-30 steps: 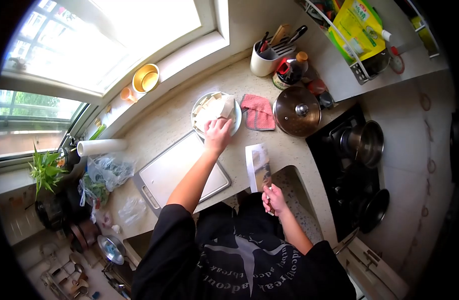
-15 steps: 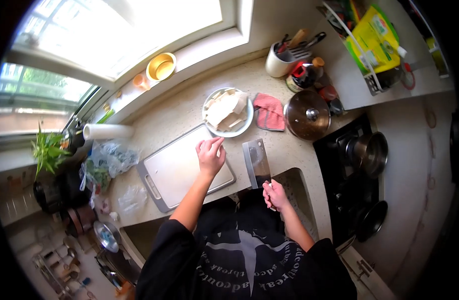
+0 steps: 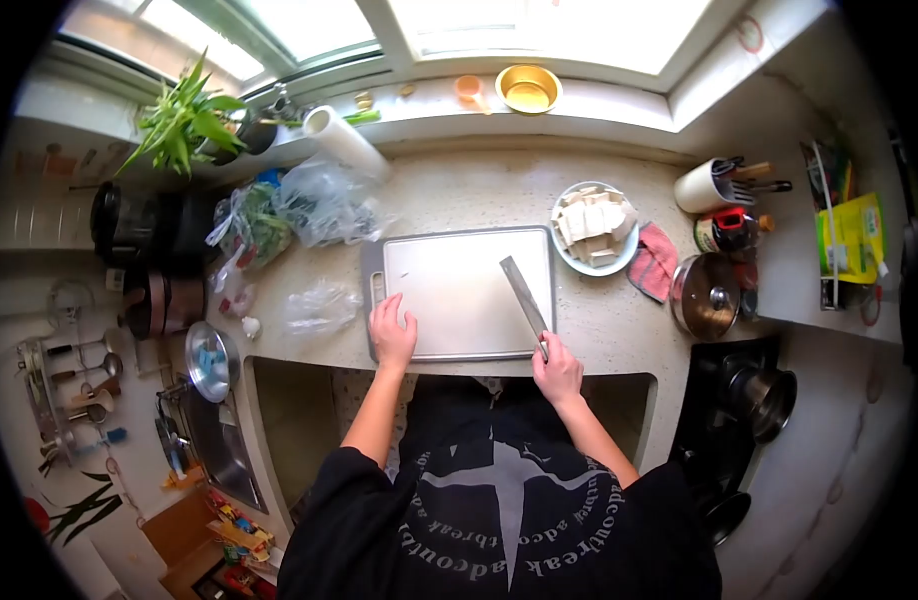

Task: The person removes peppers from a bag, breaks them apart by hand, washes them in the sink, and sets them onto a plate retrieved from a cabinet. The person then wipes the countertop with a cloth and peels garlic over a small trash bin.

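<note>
My right hand [image 3: 558,372] grips the handle of a cleaver [image 3: 522,298]. Its blade is seen nearly edge-on, over the right part of the cutting board [image 3: 449,290]. At the board's left side, my left hand [image 3: 392,332] rests with fingers stretched out and holds nothing. The board is pale with a grey border, and a tiny scrap lies near its upper left. Just past its right corner stands a light bowl [image 3: 601,271] heaped with white flat pieces [image 3: 593,222], perhaps tofu.
A red cloth [image 3: 655,262] and a lidded pot [image 3: 706,296] sit right of the bowl, near the stove [image 3: 724,440]. Plastic bags [image 3: 324,200] with greens and a white roll [image 3: 347,143] occupy the left counter. An opening [image 3: 294,420] lies below the front edge.
The view has turned. My left hand has gone from near the bowl to the board's left side. My right hand has brought the cleaver over the board, its blade now edge-on.
</note>
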`<control>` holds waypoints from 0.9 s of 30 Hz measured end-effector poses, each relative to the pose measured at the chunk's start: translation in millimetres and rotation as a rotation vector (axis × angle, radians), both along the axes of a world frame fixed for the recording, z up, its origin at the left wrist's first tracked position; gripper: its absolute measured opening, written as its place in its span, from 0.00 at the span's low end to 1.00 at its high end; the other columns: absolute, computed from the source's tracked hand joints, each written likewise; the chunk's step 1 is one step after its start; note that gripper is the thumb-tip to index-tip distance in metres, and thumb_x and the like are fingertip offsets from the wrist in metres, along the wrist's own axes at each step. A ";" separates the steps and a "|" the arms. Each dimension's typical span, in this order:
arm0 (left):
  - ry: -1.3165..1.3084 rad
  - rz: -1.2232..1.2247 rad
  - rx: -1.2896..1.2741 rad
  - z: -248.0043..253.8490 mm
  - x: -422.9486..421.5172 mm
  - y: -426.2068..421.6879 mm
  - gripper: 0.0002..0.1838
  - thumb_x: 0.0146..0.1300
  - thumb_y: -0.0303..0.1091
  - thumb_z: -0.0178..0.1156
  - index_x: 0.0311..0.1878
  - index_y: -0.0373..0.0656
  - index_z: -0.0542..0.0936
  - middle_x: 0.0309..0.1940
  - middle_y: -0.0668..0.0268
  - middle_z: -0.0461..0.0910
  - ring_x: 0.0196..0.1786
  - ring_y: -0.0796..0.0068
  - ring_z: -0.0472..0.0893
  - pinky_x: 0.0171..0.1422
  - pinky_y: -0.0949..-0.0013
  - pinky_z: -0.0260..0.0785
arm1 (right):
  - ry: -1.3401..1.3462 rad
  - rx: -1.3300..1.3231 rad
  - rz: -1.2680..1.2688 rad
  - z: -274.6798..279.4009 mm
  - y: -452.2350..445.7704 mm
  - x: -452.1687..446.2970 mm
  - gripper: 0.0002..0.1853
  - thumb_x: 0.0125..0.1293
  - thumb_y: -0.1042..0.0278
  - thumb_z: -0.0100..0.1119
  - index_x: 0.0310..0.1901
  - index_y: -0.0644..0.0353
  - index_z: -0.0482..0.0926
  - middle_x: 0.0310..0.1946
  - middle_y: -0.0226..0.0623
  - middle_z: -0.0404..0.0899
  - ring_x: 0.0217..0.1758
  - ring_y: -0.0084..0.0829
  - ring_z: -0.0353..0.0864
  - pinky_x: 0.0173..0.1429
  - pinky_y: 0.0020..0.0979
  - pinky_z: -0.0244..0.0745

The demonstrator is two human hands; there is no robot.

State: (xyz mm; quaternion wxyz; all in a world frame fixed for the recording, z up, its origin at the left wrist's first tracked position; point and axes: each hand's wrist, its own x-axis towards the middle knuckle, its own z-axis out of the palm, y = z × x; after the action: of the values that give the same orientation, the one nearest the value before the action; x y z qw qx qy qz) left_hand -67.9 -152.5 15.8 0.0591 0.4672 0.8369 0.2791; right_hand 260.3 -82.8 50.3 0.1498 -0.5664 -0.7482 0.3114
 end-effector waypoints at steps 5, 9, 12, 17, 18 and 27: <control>-0.095 -0.002 -0.069 -25.0 -55.2 8.0 0.18 0.61 0.36 0.67 0.54 0.43 0.84 0.49 0.57 0.81 0.55 0.52 0.78 0.61 0.55 0.72 | -0.038 -0.038 -0.047 -8.1 -24.9 -43.3 0.19 0.65 0.67 0.62 0.57 0.55 0.77 0.46 0.42 0.86 0.44 0.49 0.86 0.45 0.47 0.82; -0.106 -0.087 -0.079 -46.4 -79.4 41.6 0.12 0.60 0.37 0.68 0.46 0.46 0.85 0.43 0.59 0.80 0.50 0.54 0.80 0.56 0.54 0.74 | -0.096 0.024 -0.086 -9.0 -39.1 -71.8 0.20 0.64 0.67 0.63 0.58 0.55 0.76 0.48 0.38 0.85 0.45 0.48 0.86 0.44 0.46 0.82; -0.081 -0.155 -0.098 -52.7 -87.2 54.8 0.10 0.60 0.37 0.69 0.42 0.46 0.85 0.40 0.60 0.80 0.46 0.57 0.81 0.52 0.57 0.75 | -0.146 0.041 -0.111 -9.0 -52.2 -85.7 0.22 0.63 0.67 0.64 0.59 0.55 0.76 0.48 0.36 0.85 0.45 0.47 0.86 0.43 0.45 0.82; -0.031 -0.252 -0.114 -54.3 -95.2 63.1 0.05 0.58 0.35 0.69 0.34 0.46 0.84 0.36 0.61 0.80 0.43 0.58 0.81 0.50 0.56 0.75 | -0.192 0.114 -0.118 -20.2 -64.1 -106.2 0.23 0.63 0.66 0.64 0.60 0.54 0.76 0.48 0.37 0.85 0.43 0.47 0.86 0.43 0.45 0.82; -0.044 -0.248 -0.102 -52.2 -96.3 60.6 0.05 0.57 0.35 0.69 0.34 0.46 0.84 0.36 0.61 0.81 0.42 0.59 0.81 0.49 0.56 0.75 | -0.208 0.126 -0.123 -24.6 -66.3 -110.4 0.23 0.63 0.66 0.65 0.60 0.53 0.76 0.48 0.37 0.85 0.43 0.48 0.86 0.42 0.45 0.82; -0.221 -0.059 0.034 14.6 -132.8 -16.3 0.04 0.55 0.37 0.70 0.30 0.51 0.84 0.38 0.67 0.84 0.46 0.60 0.82 0.54 0.55 0.71 | -0.349 0.246 -0.077 -60.3 -60.4 -132.3 0.26 0.63 0.58 0.69 0.62 0.51 0.77 0.44 0.39 0.84 0.37 0.47 0.86 0.38 0.44 0.81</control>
State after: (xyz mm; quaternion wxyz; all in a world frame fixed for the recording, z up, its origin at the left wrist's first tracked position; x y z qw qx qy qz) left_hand -200.8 -168.8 30.4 0.1513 0.4591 0.8061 0.3413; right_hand 128.1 -143.2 -10.0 0.0978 -0.6175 -0.7728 0.1090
